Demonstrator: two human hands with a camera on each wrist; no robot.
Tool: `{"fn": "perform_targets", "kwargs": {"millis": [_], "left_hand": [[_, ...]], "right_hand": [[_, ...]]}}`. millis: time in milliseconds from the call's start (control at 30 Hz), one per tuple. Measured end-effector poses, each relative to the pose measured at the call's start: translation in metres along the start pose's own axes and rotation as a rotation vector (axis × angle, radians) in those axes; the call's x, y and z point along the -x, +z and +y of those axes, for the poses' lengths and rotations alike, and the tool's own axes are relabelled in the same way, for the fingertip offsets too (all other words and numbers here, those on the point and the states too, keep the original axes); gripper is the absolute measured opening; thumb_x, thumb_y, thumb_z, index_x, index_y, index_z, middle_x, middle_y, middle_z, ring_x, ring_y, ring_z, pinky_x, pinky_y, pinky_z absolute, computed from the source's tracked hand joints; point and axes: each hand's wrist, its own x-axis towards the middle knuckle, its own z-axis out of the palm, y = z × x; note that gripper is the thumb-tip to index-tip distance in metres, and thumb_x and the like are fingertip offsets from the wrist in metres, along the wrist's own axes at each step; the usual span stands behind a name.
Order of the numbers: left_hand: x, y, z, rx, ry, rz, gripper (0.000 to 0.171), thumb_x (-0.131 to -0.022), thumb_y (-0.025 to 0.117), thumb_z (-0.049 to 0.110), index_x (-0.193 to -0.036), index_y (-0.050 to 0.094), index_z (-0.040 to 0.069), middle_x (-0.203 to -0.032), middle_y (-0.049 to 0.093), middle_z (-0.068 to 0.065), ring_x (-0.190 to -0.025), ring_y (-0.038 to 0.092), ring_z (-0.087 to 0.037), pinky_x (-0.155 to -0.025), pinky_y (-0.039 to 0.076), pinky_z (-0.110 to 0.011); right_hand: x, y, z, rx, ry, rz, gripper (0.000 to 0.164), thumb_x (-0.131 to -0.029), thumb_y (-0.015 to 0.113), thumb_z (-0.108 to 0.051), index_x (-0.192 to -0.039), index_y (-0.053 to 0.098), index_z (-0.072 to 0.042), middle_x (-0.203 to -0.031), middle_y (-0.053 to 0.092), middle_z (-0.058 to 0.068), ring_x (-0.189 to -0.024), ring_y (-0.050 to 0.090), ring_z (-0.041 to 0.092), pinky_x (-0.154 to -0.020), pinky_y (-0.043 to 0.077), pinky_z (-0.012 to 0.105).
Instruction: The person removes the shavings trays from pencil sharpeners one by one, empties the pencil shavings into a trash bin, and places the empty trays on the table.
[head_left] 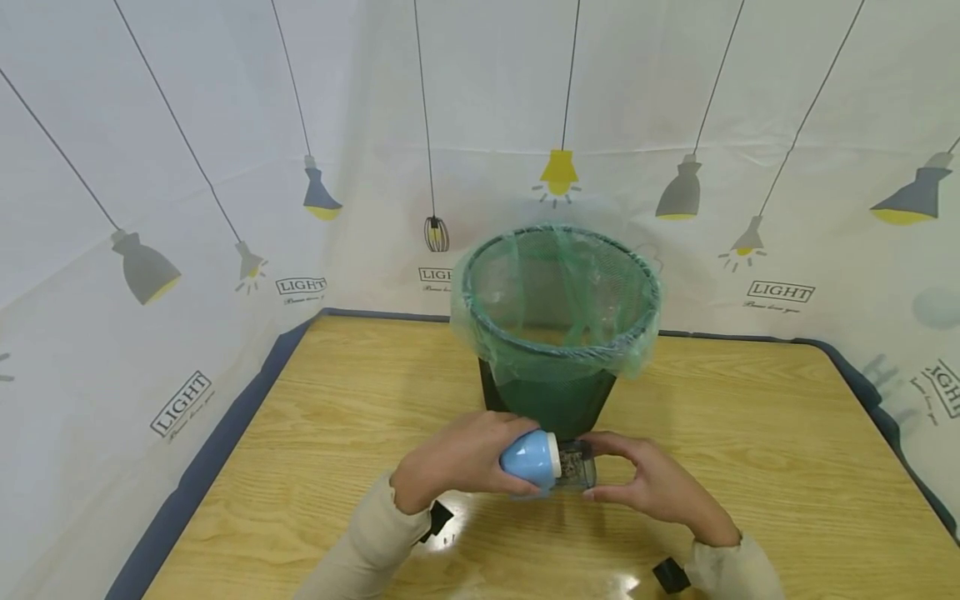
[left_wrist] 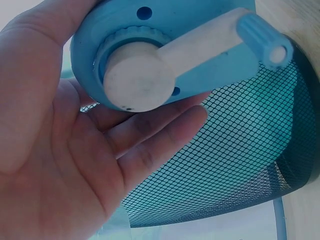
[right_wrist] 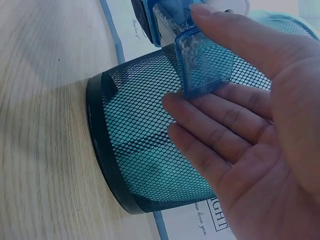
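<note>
From where I stand, left hand (head_left: 472,454) curled round blue sharpener (head_left: 528,460) just in front of mesh bin (head_left: 551,400), right hand (head_left: 660,483) thumb-and-finger pinching clear drawer (right_wrist: 207,67), seemingly part-way out, not yet free, shavings (head_left: 572,465) still unemptied inside.

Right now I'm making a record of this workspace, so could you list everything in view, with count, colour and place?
Sharpener: 1, light blue and white, in front of the bin
Crank: 1, white with blue knob, on the sharpener
Drawer: 1, see-through, beside the sharpener
Shavings: uncountable, greyish, in the drawer
Bin: 1, dark mesh, upright on the table
Bag: 1, translucent green, lining the bin, folded over its rim
Black blocks: 2, black, one by each sleeve
Table: 1, wood-toned, under everything
Backdrop: 1, white with printed lamps, around the table
Sleeves: 2, cream, on both arms
Left grip: 1, bare, holding the sharpener
Right grip: 1, bare, pinching the drawer
</note>
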Motion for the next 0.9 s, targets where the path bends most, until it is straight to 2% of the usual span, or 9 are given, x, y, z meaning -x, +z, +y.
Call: {"fn": "perform_targets", "kwargs": {"millis": [367, 600, 900], "left_hand": [[0.003, 0.002, -0.004, 0.026, -0.025, 0.001, 0.063, -0.082, 0.077, 0.051, -0.131, 0.06, 0.016, -0.115, 0.067, 0.002, -0.09, 0.063, -0.006, -0.075, 0.053, -0.02], [0.006, 0.004, -0.006, 0.031, -0.04, 0.009, 0.065, -0.081, 0.078, 0.052, -0.132, 0.059, 0.015, -0.115, 0.068, 0.0, -0.089, 0.064, -0.007, -0.074, 0.054, -0.02], [0.008, 0.011, -0.01, 0.038, -0.035, 0.035, 0.064, -0.081, 0.077, 0.053, -0.13, 0.06, 0.015, -0.111, 0.068, 0.002, -0.086, 0.064, -0.006, -0.073, 0.054, -0.02]], "right_hand": [[0.003, -0.005, 0.001, 0.019, 0.01, 0.022, 0.06, -0.083, 0.081, -0.03, -0.132, 0.06, -0.003, -0.127, 0.067, 0.005, -0.11, 0.067, 0.019, -0.091, 0.054, 0.049], [0.004, -0.009, 0.003, 0.029, 0.008, 0.04, 0.058, -0.082, 0.081, -0.029, -0.131, 0.061, -0.005, -0.127, 0.067, 0.004, -0.109, 0.066, 0.015, -0.092, 0.055, 0.043], [0.006, -0.015, 0.002, 0.037, 0.029, 0.047, 0.058, -0.084, 0.08, -0.025, -0.133, 0.059, -0.002, -0.131, 0.064, 0.008, -0.113, 0.064, 0.018, -0.092, 0.055, 0.044]]}}
